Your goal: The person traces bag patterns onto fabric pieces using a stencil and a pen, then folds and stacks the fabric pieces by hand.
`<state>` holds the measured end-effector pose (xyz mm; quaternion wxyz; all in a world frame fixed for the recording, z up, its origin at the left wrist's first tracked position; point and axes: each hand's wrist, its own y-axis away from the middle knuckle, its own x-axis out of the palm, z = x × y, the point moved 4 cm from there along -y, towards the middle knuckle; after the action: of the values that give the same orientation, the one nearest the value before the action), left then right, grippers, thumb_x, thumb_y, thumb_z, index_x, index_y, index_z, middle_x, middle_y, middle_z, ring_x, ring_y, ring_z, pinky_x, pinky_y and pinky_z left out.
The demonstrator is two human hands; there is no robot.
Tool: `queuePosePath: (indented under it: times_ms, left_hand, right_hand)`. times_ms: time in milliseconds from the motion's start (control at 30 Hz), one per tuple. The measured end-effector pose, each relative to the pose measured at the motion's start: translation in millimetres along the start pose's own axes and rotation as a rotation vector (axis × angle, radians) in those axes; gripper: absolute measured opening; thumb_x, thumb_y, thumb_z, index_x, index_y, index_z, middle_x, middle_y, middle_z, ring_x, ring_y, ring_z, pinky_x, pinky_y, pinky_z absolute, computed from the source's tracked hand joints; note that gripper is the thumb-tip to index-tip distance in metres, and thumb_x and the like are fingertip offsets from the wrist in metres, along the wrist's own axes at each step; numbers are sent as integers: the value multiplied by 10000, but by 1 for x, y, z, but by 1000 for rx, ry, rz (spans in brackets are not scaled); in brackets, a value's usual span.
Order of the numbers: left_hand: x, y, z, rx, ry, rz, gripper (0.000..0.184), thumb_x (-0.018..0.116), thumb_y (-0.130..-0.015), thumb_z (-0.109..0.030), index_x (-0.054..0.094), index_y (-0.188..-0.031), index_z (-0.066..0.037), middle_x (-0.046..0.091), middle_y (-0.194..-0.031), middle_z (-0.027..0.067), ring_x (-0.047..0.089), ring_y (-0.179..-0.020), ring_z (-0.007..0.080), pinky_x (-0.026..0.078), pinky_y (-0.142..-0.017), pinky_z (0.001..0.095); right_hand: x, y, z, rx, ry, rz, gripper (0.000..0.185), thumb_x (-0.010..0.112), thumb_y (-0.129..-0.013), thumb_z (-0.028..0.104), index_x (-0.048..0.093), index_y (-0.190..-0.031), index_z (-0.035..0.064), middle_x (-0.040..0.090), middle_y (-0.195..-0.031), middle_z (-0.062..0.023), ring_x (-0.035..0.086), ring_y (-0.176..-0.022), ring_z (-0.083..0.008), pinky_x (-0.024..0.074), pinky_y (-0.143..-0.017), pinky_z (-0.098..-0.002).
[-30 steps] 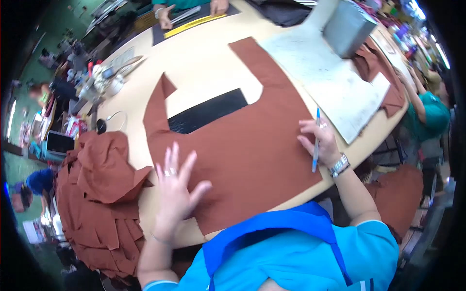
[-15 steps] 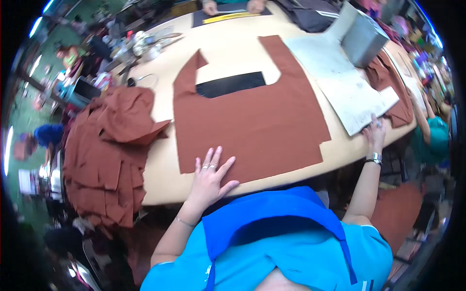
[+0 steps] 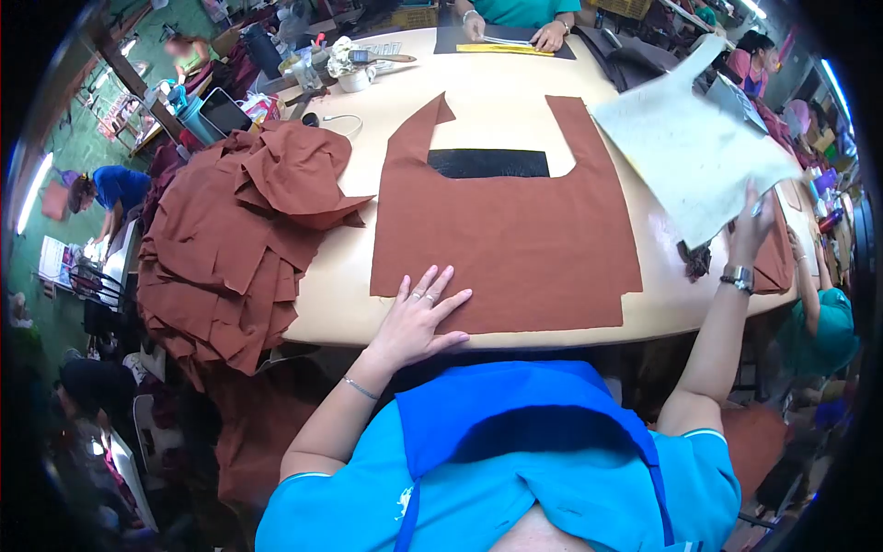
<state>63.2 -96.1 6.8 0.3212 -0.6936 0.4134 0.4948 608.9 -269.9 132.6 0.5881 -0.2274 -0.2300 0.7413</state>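
Note:
A flat brown fabric piece with two upright straps lies on the table in front of me. My left hand rests on its lower left edge, fingers spread. A black rectangular piece shows in the gap between the straps, partly under the brown fabric. On the right, my right hand grips the lower right edge of a large whitish pattern sheet, which is tilted up off the table. The thumb side of that hand is partly hidden.
A heap of brown fabric pieces hangs over the left table edge. Behind it stand a cup and a brush. Across the table, a co-worker's hands work at a yellow strip. A grey metal block is partly hidden behind the sheet.
My right hand has raised the pattern sheet, which was lying under the metal block, and swung it up and right. My left hand stays on the fabric. The whole view has shifted.

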Motion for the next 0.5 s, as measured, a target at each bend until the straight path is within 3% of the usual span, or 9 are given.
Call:
queuePosePath:
  times_ms: [67,167,233,300,400,500]
  left_hand:
    - [-2,-1,-1,-5,15,-3,636,564,-876,-574,487,-1410,-238,260,-1574,125,226,-1453,352,184,-1132,617]
    - [-6,-1,1,-22,123,-13,563,553,-908,-515,516,-1385,-218,307,-1552,132,253,-1443,355,182,-1134,609]
    - [-8,-6,10,-47,319,-99,523,549,-923,-471,532,-1368,-197,340,-1535,136,282,-1433,345,182,-1136,605]
    - [-15,-15,18,-64,545,-189,480,522,-960,-417,523,-1371,-168,388,-1513,121,333,-1413,317,186,-1140,592]
    - [-18,-45,28,-124,1410,-326,487,495,-985,-425,508,-1375,-133,397,-1504,126,341,-1408,295,238,-1132,581]
    - [-21,-85,35,-42,2418,14,918,466,-884,-711,282,-1499,-54,339,-1513,194,348,-1395,317,276,-1146,484]
  right_hand:
    - [16,-3,67,-167,200,-65,321,600,-951,201,609,-1178,-26,665,-1100,-91,599,-983,-157,446,-899,-298]
    - [29,-9,129,-240,123,-86,392,634,-925,259,606,-1203,-16,666,-1103,-76,602,-997,-180,439,-921,-302]
    - [39,-15,155,-228,-23,-41,405,643,-917,257,600,-1216,-13,666,-1106,-65,601,-1007,-184,436,-936,-308]
    - [58,-4,177,-58,-242,41,378,635,-926,245,594,-1220,10,661,-1108,-57,612,-1006,-181,460,-916,-305]
    - [88,16,200,165,-544,237,352,616,-944,245,577,-1220,31,648,-1143,-77,626,-1010,-176,501,-865,-301]
    - [126,38,183,500,-880,524,333,600,-952,250,593,-1169,-4,702,-1015,-102,692,-848,-190,570,-762,-299]
